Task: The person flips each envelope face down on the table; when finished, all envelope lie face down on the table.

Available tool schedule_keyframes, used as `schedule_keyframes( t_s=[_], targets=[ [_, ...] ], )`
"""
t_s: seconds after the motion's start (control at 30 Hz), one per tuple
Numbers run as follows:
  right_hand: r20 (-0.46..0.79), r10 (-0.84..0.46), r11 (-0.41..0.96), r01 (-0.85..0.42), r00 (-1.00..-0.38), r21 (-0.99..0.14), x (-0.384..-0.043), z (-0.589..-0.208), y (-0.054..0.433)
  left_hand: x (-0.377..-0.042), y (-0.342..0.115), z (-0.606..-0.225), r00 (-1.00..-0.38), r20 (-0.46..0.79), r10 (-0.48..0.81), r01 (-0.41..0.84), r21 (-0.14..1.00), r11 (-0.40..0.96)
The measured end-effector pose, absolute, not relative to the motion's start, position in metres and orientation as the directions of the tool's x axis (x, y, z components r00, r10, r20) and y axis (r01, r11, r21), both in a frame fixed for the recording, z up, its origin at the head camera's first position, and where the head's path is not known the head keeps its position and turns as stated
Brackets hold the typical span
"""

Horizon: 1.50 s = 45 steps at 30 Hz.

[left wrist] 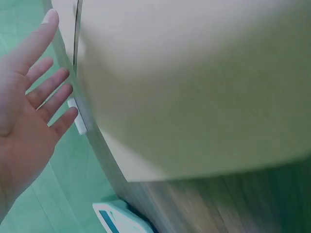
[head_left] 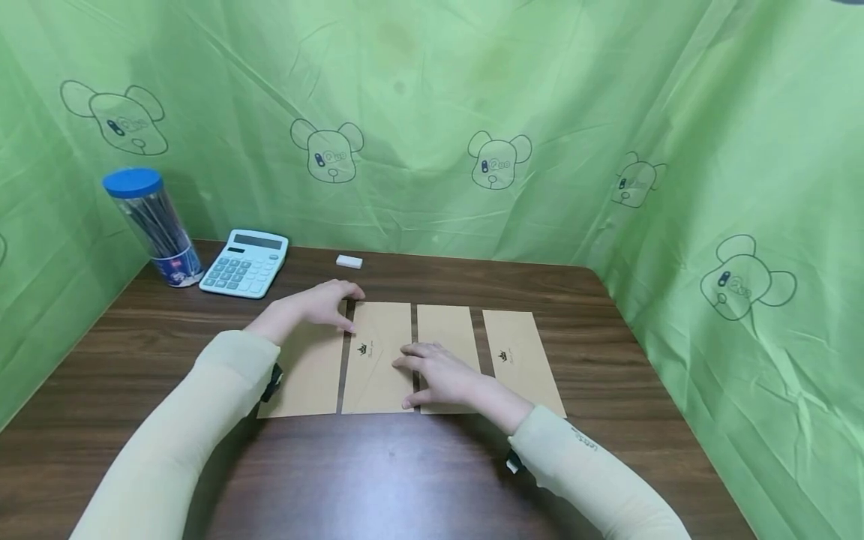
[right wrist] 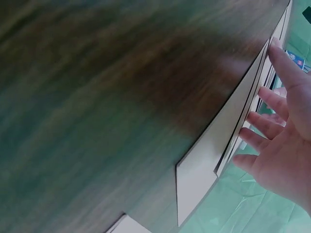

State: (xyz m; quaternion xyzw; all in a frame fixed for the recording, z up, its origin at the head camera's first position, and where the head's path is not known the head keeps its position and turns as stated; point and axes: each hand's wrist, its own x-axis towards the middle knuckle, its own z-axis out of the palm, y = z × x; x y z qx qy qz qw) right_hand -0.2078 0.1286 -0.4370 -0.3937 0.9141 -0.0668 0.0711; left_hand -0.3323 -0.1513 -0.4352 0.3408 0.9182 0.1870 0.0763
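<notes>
Four brown kraft-paper envelopes lie side by side in a row on the table, with narrow dark gaps between them. My left hand (head_left: 322,304) is over the top of the leftmost envelope (head_left: 310,371), its fingertips by the upper left corner of the second envelope (head_left: 381,375), which has a small crown print. Spread over the gap between the second envelope and the plain third envelope (head_left: 445,322) is my right hand (head_left: 442,373), palm down. The rightmost envelope (head_left: 523,352), also crown-printed, lies apart from both hands. In the wrist views the fingers of both hands look loosely extended, with nothing between them.
A light blue calculator (head_left: 246,264) lies at the back left, beside a clear tube with a blue lid (head_left: 133,182) holding dark sticks. A small white block (head_left: 349,262) sits behind the envelopes. Green curtains (head_left: 418,90) printed with bear heads enclose the wooden table (head_left: 337,480).
</notes>
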Motion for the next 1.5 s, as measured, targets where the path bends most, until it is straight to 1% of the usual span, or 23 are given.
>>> schedule_keyframes(
  t_s=[0.2, 0.5, 0.67, 0.9, 1.1, 1.3, 1.5],
  targets=[
    [-0.081, -0.730, 0.680, -0.707, -0.679, -0.195, -0.208, -0.438, 0.128, -0.336, -0.141, -0.440, -0.762, -0.032, 0.647, 0.587, 0.389, 0.710],
    [-0.091, -0.731, 0.676, -0.699, -0.676, -0.233, -0.207, -0.440, 0.127, -0.340, -0.143, -0.439, -0.771, -0.012, 0.636, 0.555, 0.477, 0.682],
    [-0.090, -0.727, 0.678, -0.691, -0.681, -0.251, -0.206, -0.438, 0.127, -0.343, -0.145, -0.434, -0.749, 0.006, 0.662, 0.566, 0.525, 0.636],
    [-0.111, -0.726, 0.679, -0.681, -0.679, -0.275, -0.209, -0.434, 0.129, -0.342, -0.145, -0.429, -0.735, 0.044, 0.677, 0.599, 0.511, 0.617],
    [-0.109, -0.726, 0.667, -0.658, -0.679, -0.349, -0.208, -0.428, 0.130, -0.343, -0.150, -0.427, -0.722, 0.096, 0.685, 0.626, 0.514, 0.587],
    [-0.064, -0.740, 0.633, -0.662, -0.669, -0.403, -0.205, -0.416, 0.124, -0.345, -0.155, -0.421, -0.712, 0.145, 0.687, 0.648, 0.512, 0.564],
    [-0.012, -0.725, 0.585, -0.607, -0.689, -0.538, -0.200, -0.398, 0.111, -0.348, -0.155, -0.409, -0.703, 0.177, 0.689, 0.668, 0.497, 0.554]
  ],
)
